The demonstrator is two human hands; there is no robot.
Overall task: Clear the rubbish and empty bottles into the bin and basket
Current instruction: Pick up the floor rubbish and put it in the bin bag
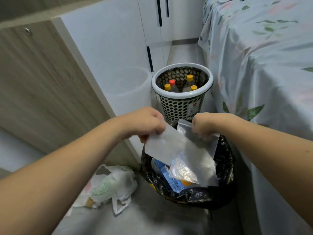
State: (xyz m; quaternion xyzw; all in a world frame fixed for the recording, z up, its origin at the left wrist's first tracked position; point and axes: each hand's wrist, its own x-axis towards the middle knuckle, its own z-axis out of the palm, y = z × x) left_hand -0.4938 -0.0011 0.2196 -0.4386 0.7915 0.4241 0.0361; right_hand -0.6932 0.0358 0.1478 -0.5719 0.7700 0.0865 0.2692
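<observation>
A clear plastic zip bag (191,150) hangs over a bin lined with a black bag (225,168). My left hand (147,122) pinches the bag's top left corner, and my right hand (205,124) pinches its top right edge. Blue packaging and other rubbish (171,177) lie inside the bin under the bag. Behind the bin stands a perforated basket with a white rim (179,106). It holds several bottles (176,85) with yellow and red caps.
A crumpled white plastic bag with green contents (108,185) lies on the grey floor left of the bin. A wooden cabinet panel (42,85) rises on the left. A bed with a floral sheet (264,68) fills the right. A translucent white container (130,89) stands beside the basket.
</observation>
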